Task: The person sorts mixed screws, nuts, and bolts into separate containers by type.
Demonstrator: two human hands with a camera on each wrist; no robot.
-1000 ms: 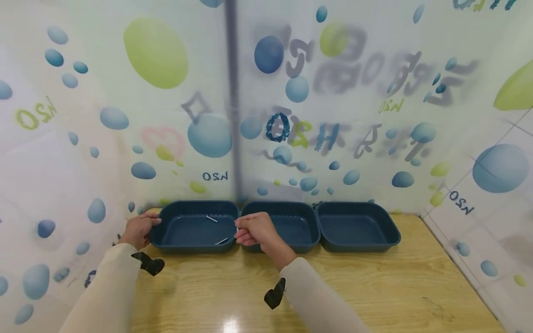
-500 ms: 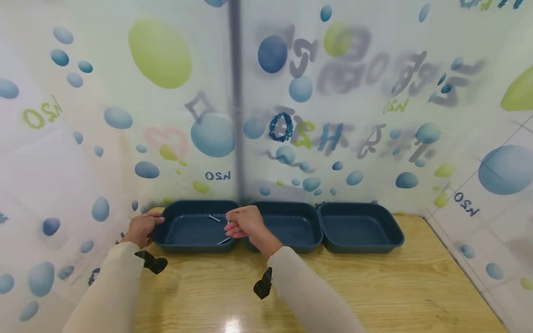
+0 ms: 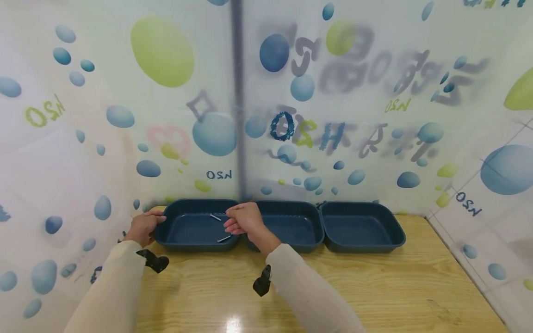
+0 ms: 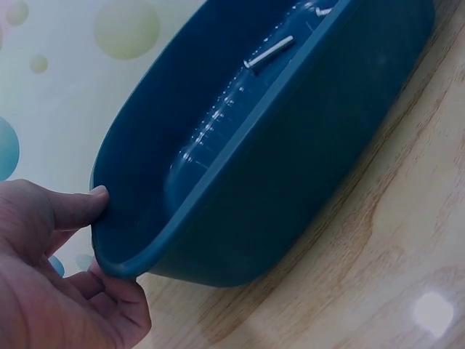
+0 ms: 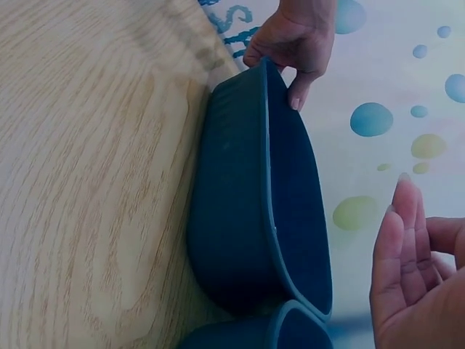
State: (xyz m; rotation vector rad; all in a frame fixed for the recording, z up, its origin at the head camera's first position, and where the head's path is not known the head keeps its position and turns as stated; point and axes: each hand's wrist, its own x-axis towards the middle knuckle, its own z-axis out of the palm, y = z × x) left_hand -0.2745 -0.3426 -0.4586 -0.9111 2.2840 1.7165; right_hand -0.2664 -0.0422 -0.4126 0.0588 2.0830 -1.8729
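At the left end of the row, a dark blue plastic tray (image 3: 195,247) has its rim pinched by my left hand (image 3: 143,227), thumb inside and fingers curled outside. Two slim silver bolts lie in this tray: one bolt (image 3: 215,217) towards the back, another bolt (image 3: 224,239) near the front right. The left wrist view shows a bolt (image 4: 269,52) with a small flat head. My right hand (image 3: 244,219) hovers over the tray's right end, fingers loosely bent. Nothing shows between its fingertips (image 5: 405,190) in the right wrist view.
A middle blue tray (image 3: 287,249) and a right blue tray (image 3: 362,249) stand side by side with the left one on a wooden table (image 3: 208,291). Behind them rises a sheet-covered wall (image 3: 275,175) with printed bubbles.
My right hand has moved left from the gap between the trays to above the left tray. A small silver thing at its fingertips earlier no longer shows there. The left hand keeps its grip.
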